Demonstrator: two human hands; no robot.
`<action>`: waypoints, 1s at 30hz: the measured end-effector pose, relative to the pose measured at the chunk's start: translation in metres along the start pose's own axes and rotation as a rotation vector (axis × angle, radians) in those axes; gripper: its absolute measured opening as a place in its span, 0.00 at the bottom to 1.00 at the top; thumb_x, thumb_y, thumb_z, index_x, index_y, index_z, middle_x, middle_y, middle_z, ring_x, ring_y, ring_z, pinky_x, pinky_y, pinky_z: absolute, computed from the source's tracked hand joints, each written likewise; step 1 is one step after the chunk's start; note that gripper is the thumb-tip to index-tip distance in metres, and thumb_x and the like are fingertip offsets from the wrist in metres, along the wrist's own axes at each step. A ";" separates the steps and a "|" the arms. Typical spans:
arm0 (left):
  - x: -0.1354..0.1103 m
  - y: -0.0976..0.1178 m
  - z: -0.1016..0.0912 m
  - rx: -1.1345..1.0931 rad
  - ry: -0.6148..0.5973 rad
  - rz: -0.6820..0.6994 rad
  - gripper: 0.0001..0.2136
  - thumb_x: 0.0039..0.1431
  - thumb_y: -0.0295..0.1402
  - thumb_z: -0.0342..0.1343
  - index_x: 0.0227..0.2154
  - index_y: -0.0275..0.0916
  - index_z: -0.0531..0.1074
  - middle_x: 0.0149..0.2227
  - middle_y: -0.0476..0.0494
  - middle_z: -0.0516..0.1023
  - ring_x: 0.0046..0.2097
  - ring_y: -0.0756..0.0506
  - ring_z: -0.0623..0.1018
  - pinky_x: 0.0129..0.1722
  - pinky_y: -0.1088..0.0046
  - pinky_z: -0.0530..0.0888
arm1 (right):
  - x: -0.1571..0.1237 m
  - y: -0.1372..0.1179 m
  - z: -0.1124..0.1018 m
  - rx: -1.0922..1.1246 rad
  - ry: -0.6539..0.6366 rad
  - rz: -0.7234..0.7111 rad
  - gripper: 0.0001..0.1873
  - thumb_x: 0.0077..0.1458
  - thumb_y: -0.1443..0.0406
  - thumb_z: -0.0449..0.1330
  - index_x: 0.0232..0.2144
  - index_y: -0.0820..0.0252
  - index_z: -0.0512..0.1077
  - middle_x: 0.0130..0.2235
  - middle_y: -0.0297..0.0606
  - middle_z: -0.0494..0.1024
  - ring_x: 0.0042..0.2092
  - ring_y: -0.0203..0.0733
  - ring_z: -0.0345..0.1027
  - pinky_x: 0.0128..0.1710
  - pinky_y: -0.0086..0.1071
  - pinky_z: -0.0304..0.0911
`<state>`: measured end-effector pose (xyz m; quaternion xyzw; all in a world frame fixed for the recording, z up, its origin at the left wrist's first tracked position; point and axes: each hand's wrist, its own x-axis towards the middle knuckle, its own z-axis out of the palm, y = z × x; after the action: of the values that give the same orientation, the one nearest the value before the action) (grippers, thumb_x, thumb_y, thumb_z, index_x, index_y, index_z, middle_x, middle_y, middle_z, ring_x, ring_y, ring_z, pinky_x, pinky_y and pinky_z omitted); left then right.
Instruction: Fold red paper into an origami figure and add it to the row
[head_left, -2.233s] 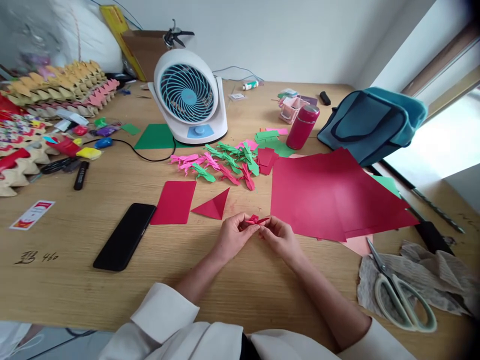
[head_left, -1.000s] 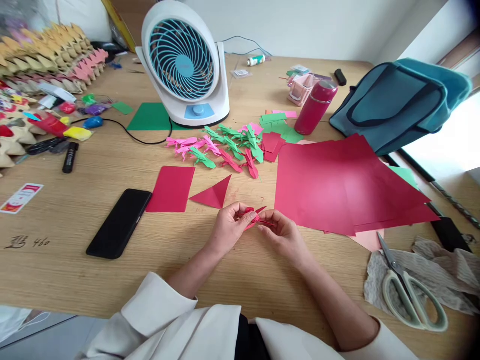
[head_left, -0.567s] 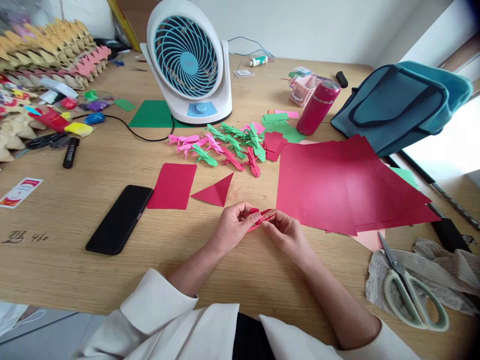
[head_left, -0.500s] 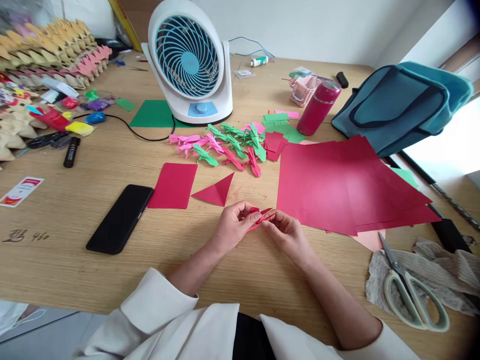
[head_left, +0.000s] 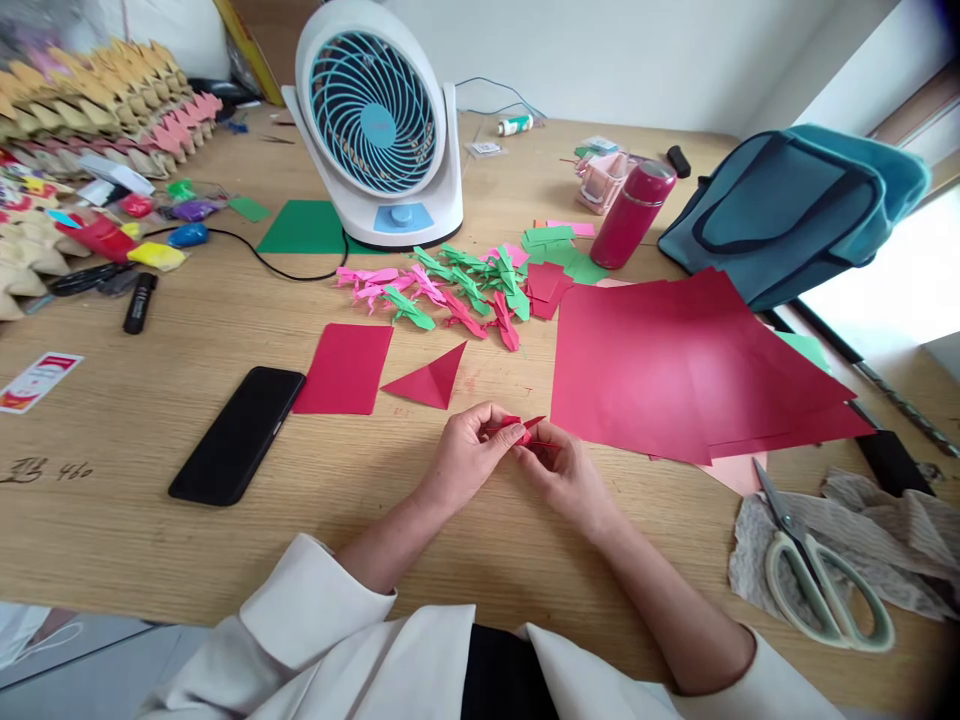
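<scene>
Folded red paper [head_left: 526, 436] between left hand [head_left: 466, 458] and right hand [head_left: 568, 482], both pinching it.

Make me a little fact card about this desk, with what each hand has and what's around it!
Left grip: pinching a small folded red paper
Right grip: pinching the same piece
Finished-looking figures: pink, green and red folded paper figures, grouped beyond both hands
Red triangle: flat on the desk, near the left grip
Large red sheets: spread out on the right
Smartphone: black, lying on the left
Scissors: partly on a crumpled cloth, far right
</scene>
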<state>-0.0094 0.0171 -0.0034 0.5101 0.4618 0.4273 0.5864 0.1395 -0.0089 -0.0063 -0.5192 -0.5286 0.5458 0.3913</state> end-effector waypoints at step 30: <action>0.002 0.001 -0.004 -0.086 0.000 -0.168 0.16 0.43 0.43 0.70 0.23 0.35 0.73 0.22 0.52 0.73 0.25 0.53 0.69 0.28 0.77 0.66 | 0.006 -0.004 -0.006 0.302 0.098 0.066 0.18 0.44 0.51 0.69 0.27 0.58 0.71 0.23 0.29 0.69 0.23 0.32 0.55 0.25 0.29 0.51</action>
<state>-0.0127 0.0196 -0.0027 0.4441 0.4842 0.3959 0.6415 0.1434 -0.0015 -0.0027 -0.4974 -0.4035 0.6058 0.4720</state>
